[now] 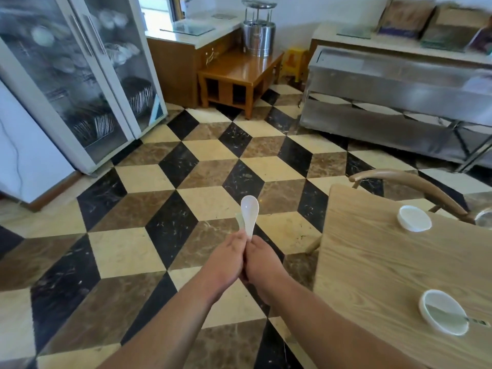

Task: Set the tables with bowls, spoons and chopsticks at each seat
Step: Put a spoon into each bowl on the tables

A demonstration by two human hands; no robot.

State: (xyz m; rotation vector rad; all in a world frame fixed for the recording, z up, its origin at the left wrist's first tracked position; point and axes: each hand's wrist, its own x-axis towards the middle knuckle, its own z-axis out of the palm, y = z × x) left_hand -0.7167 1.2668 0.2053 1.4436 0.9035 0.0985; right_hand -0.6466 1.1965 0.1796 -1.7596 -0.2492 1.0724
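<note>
The handles of the white spoons (249,214) are hidden inside the person's two fists, so only one spoon bowl shows clearly, with the pale edge of a second behind it; a firm count is not possible. The left hand (226,262) and right hand (262,265) press together over the floor, both closed around the handles. Two white bowls rest on the wooden table (372,262): the far bowl (414,218) near its far edge, the near bowl (443,311) toward the right, where the frame cuts the table off.
</note>
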